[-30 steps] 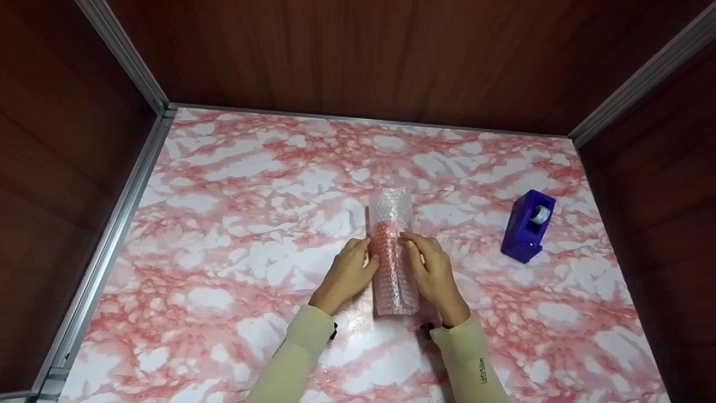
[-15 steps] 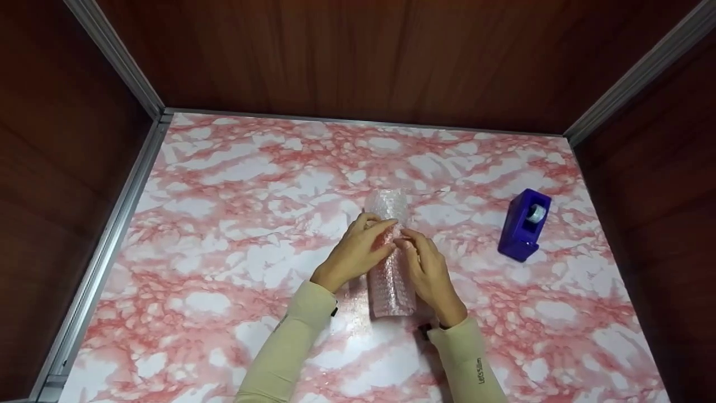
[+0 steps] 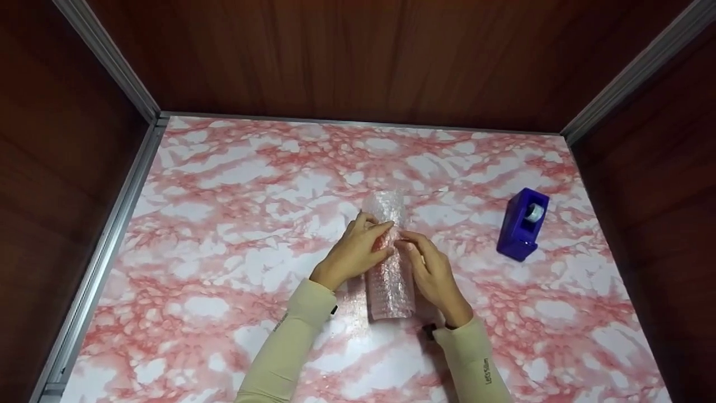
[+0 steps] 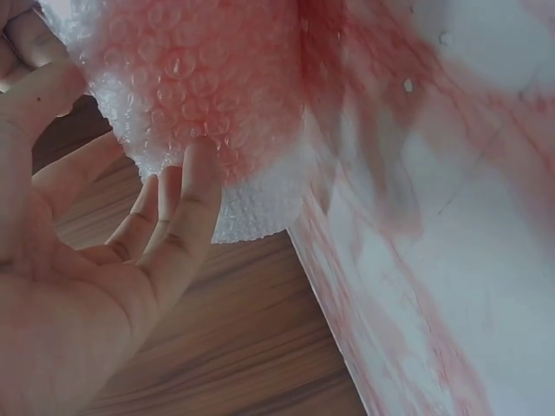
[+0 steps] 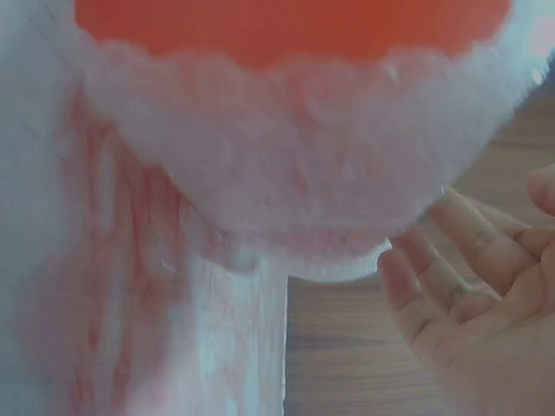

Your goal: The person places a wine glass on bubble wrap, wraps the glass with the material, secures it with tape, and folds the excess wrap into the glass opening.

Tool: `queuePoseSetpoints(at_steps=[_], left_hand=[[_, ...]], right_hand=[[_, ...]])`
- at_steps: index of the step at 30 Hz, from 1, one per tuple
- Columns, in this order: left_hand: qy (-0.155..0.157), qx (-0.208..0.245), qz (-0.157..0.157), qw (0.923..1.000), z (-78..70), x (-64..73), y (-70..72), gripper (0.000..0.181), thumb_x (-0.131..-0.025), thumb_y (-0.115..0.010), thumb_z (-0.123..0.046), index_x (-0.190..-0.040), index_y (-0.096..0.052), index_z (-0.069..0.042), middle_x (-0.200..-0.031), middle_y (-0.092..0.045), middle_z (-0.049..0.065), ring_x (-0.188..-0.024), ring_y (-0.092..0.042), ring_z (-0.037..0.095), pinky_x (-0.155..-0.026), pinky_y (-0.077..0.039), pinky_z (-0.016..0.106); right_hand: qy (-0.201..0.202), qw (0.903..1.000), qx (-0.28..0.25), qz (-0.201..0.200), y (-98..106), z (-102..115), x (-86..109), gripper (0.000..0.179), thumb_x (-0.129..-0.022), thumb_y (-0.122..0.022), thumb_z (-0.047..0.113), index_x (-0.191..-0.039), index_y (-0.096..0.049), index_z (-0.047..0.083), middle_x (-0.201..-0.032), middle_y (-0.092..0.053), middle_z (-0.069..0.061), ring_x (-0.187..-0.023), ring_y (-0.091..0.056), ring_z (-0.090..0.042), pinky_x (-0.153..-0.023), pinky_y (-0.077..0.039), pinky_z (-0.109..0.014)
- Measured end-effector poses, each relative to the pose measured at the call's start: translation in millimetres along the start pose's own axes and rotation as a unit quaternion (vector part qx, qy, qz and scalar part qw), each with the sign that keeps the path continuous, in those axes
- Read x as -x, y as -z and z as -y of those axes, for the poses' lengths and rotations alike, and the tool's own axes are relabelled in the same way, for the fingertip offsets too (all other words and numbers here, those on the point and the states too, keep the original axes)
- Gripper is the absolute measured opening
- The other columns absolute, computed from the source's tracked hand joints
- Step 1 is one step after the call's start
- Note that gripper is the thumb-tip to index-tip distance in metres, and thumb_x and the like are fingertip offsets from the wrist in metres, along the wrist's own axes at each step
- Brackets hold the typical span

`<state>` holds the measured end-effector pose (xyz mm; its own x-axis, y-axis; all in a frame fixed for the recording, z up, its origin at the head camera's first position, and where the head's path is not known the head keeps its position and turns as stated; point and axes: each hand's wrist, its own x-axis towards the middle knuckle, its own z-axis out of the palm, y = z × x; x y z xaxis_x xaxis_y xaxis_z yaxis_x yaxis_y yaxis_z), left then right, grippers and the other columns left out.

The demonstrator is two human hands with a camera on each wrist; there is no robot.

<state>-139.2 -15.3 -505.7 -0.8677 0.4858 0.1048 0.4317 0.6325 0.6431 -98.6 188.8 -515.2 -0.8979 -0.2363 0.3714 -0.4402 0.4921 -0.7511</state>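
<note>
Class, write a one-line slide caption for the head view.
The left hand and right hand touch a bubble-wrap roll on a marbled tabletop, purple tape dispenser to the right.

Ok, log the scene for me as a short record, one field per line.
Main item: bubble-wrap roll, lying on the marbled tabletop
Contents: red-orange thing inside the wrap; what it is, unclear
Left grip: fingertips touching the roll
Right grip: thumb and forefinger at the roll's upper side; cannot tell whether they pinch anything
Purple tape dispenser: to the right, apart from the roll
Tape roll: in the dispenser
</note>
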Motion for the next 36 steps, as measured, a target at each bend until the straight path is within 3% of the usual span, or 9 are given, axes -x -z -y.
queuePoseSetpoints(at_steps=[5, 11, 16, 20, 25, 28, 33, 36], left_hand=[[0.000, 0.017, 0.001, 0.9999, 0.5, 1.0, -0.9, 0.061, -0.096, -0.069, -0.035, -0.148, -0.050, -0.012, -0.135, -0.041, 0.010, -0.122, -0.045, 0.025, -0.104, -0.038, 0.035], [0.011, 0.033, 0.003, 0.9994, 2.9, 3.6, -0.6, 0.061, -0.096, -0.070, -0.033, -0.149, -0.050, -0.013, -0.136, -0.040, 0.010, -0.123, -0.042, 0.027, -0.104, -0.039, 0.037], [0.011, 0.041, 0.009, 0.9990, 3.7, 3.2, -1.7, 0.060, -0.096, -0.069, -0.033, -0.150, -0.049, -0.015, -0.138, -0.039, 0.011, -0.124, -0.042, 0.027, -0.104, -0.039, 0.038], [0.010, 0.043, 0.007, 0.9990, 3.1, 1.3, -2.5, 0.060, -0.096, -0.069, -0.033, -0.149, -0.050, -0.015, -0.137, -0.040, 0.011, -0.123, -0.043, 0.028, -0.103, -0.039, 0.039], [0.012, 0.047, 0.006, 0.9988, 3.3, 2.4, -2.8, 0.060, -0.096, -0.070, -0.033, -0.150, -0.049, -0.016, -0.136, -0.040, 0.010, -0.123, -0.042, 0.027, -0.103, -0.040, 0.039], [0.013, 0.048, 0.006, 0.9987, 3.8, 3.3, -3.0, 0.060, -0.096, -0.070, -0.033, -0.150, -0.049, -0.016, -0.137, -0.040, 0.010, -0.124, -0.042, 0.027, -0.103, -0.040, 0.038], [0.013, 0.052, 0.004, 0.9985, 3.6, 3.2, -2.9, 0.060, -0.096, -0.069, -0.033, -0.150, -0.049, -0.017, -0.137, -0.040, 0.011, -0.125, -0.041, 0.029, -0.104, -0.040, 0.039], [0.015, 0.055, 0.004, 0.9984, 3.3, 3.2, -3.4, 0.060, -0.096, -0.070, -0.033, -0.150, -0.049, -0.017, -0.137, -0.039, 0.011, -0.125, -0.041, 0.029, -0.104, -0.040, 0.040]], right_hand=[[-0.010, 0.9993, 0.011, -0.036, 28, -15, 1.9, 0.028, -0.104, -0.053, 0.006, -0.129, -0.062, 0.000, -0.117, -0.070, -0.009, -0.104, -0.064, -0.024, -0.085, -0.050, -0.037], [-0.024, 0.9895, 0.103, -0.098, 79, -47, 3.6, 0.024, -0.099, -0.059, 0.003, -0.122, -0.066, -0.003, -0.114, -0.068, -0.018, -0.096, -0.062, -0.032, -0.079, -0.049, -0.042], [-0.048, 0.9668, 0.174, -0.181, 124, -77, 16.1, 0.019, -0.094, -0.063, -0.001, -0.111, -0.067, -0.009, -0.107, -0.062, -0.029, -0.100, -0.055, -0.043, -0.087, -0.041, -0.052], [-0.135, 0.9424, 0.195, -0.236, 151, -96, 27.3, 0.022, -0.096, -0.061, 0.004, -0.111, -0.066, -0.012, -0.107, -0.059, -0.033, -0.098, -0.055, -0.046, -0.084, -0.041, -0.051], [-0.318, 0.9096, 0.146, -0.225, 168, -111, 30.1, 0.040, -0.102, -0.051, 0.026, -0.118, -0.066, -0.007, -0.111, -0.064, -0.027, -0.092, -0.061, -0.033, -0.080, -0.044, -0.038], [-0.397, 0.8888, 0.093, -0.210, 171, -114, 27.6, 0.049, -0.102, -0.050, 0.039, -0.117, -0.068, -0.004, -0.107, -0.067, -0.017, -0.089, -0.059, -0.020, -0.076, -0.043, -0.029], [-0.430, 0.8711, 0.017, -0.237, 171, -116, 22.5, 0.041, -0.099, -0.058, 0.038, -0.097, -0.069, -0.002, -0.077, -0.062, -0.001, -0.070, -0.053, -0.013, -0.062, -0.042, -0.026], [-0.434, 0.8657, -0.005, -0.249, 171, -116, 19.6, 0.037, -0.098, -0.061, 0.035, -0.089, -0.066, -0.001, -0.071, -0.056, 0.004, -0.065, -0.049, -0.011, -0.059, -0.040, -0.026]])
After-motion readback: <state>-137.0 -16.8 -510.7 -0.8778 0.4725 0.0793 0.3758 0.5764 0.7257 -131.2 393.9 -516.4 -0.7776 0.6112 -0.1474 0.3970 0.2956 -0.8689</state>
